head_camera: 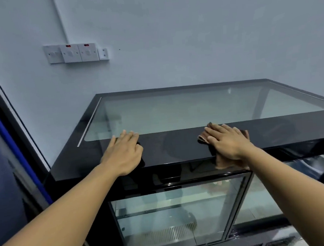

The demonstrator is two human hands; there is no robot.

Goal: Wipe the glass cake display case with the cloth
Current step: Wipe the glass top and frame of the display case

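The glass cake display case (179, 147) stands in front of me, with a black-framed glass top (195, 108) and glass sliding doors (175, 216) below. My right hand (227, 142) lies flat on a brown cloth (203, 137), pressing it against the black front strip of the top; part of the cloth hangs over the front edge. My left hand (124, 153) rests flat on the same strip further left, fingers spread a little, holding nothing.
A light wall with a row of switches (72, 53) rises behind the case. A dark door frame (9, 116) and a blue pole (19, 155) stand at the left. A metal grille (167, 234) lies on the floor inside the case.
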